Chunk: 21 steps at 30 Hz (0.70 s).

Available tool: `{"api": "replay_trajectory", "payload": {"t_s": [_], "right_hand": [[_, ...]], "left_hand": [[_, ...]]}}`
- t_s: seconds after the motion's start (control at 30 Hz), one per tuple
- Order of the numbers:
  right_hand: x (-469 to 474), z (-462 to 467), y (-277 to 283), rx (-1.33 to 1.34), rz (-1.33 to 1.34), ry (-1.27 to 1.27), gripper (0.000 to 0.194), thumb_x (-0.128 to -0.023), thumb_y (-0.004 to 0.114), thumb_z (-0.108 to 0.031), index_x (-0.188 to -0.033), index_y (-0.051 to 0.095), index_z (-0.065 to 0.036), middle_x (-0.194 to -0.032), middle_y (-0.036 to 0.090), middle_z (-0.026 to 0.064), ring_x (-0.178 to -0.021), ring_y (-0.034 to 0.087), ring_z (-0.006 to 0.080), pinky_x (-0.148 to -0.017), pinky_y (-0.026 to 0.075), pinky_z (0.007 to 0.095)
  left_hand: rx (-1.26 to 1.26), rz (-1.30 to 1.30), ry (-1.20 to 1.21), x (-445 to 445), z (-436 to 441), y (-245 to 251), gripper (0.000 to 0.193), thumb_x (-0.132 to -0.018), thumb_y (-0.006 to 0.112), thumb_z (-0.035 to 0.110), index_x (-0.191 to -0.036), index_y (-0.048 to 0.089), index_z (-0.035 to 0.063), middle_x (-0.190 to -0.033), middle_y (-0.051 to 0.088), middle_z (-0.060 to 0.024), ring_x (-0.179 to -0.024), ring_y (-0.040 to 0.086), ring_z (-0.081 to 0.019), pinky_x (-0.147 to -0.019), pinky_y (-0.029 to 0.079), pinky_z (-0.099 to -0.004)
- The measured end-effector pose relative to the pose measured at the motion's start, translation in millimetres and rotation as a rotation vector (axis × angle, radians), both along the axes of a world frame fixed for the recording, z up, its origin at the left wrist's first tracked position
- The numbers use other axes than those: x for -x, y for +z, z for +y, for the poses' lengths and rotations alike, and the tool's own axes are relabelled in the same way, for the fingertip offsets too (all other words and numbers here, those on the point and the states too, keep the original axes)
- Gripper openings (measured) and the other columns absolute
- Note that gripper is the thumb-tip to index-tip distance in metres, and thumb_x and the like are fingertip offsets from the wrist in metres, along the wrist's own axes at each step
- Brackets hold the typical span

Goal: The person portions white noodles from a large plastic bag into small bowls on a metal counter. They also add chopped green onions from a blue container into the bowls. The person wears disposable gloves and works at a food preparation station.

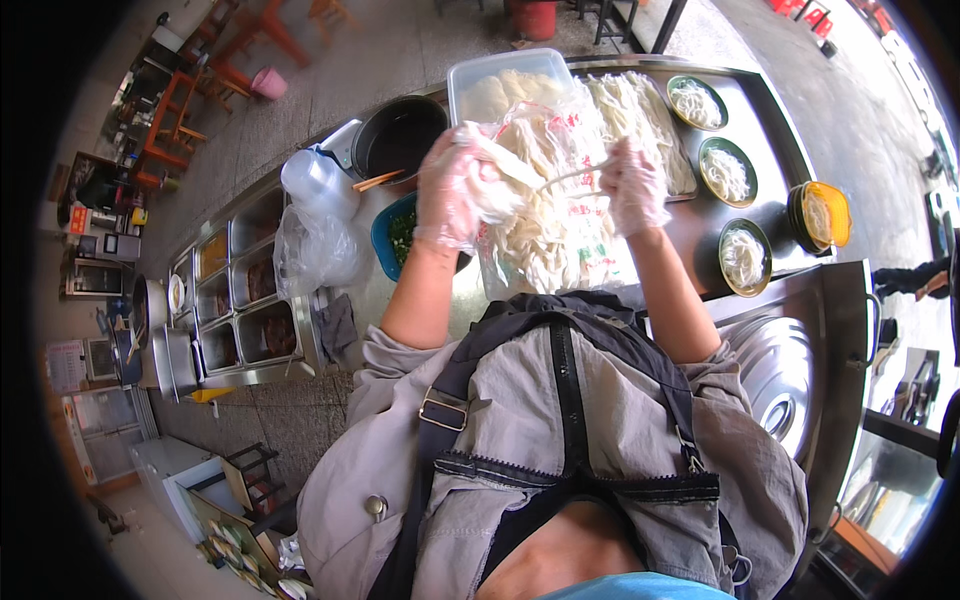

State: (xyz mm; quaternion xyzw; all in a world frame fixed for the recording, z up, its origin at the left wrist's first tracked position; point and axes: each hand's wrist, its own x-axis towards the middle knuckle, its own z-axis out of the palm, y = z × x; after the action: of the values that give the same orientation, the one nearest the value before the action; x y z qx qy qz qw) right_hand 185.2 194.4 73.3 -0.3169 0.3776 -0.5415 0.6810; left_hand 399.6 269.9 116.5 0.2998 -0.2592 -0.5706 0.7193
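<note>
My left hand (457,187), in a clear plastic glove, grips a bunch of pale noodles (506,169). Gloved the same way, my right hand (634,184) has its fingers closed on a strand stretched between both hands. Wide noodles (540,255) lie below on a printed plastic bag (600,225). Behind them stands a clear plastic tub (510,64) with a pale mass in it. A tray of long noodles (637,112) sits beyond my right hand. Three green bowls (727,172) of thin white noodles form a row at the right.
Stacked bowls with a yellow one (838,214) stand at the right edge. Left are a dark pot (401,135), chopsticks (377,180), a blue basin (386,236) of chopped greens, bagged plastic containers (315,180) and metal food pans (244,322). A large metal lid (772,375) lies at my right.
</note>
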Motion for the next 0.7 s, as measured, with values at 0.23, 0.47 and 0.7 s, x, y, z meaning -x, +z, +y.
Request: {"api": "replay_trajectory", "payload": {"t_s": [0.23,0.47,0.7], "right_hand": [[124.7,-26.0,-72.4,-0.186,-0.348,-0.318,0.034,-0.097,0.043,-0.035,-0.074,0.045,-0.011,-0.054,0.036,-0.0025,-0.046,0.037,0.0124,-0.050,0.042,0.0314],[61.6,-21.2,-14.3,-0.136,-0.223,-0.204,0.031,-0.096,0.047,-0.037,-0.076,0.047,-0.013,-0.058,0.042,-0.0026,-0.047,0.039,0.0102,-0.044,0.035,0.0240],[-38.6,32.1,55.2,0.206,0.197,0.514,0.025,-0.087,0.065,-0.021,-0.101,0.052,-0.005,-0.080,0.061,0.0029,-0.068,0.052,0.0085,-0.063,0.042,0.0218]], "left_hand": [[0.059,0.115,0.101,-64.9,25.5,-8.1,0.019,-0.084,0.057,0.008,-0.101,0.056,-0.0006,-0.079,0.050,-0.0047,-0.067,0.045,-0.0122,-0.061,0.039,-0.0260],[0.085,0.070,-0.093,-29.6,4.1,-5.0,0.019,-0.083,0.054,0.007,-0.100,0.056,-0.0005,-0.082,0.054,-0.0068,-0.067,0.048,-0.0123,-0.061,0.043,-0.0240],[-0.102,-0.203,-0.016,25.7,-6.0,9.6,0.021,-0.083,0.058,0.001,-0.104,0.056,0.0023,-0.081,0.057,-0.0023,-0.067,0.053,-0.0098,-0.061,0.044,-0.0239]]}}
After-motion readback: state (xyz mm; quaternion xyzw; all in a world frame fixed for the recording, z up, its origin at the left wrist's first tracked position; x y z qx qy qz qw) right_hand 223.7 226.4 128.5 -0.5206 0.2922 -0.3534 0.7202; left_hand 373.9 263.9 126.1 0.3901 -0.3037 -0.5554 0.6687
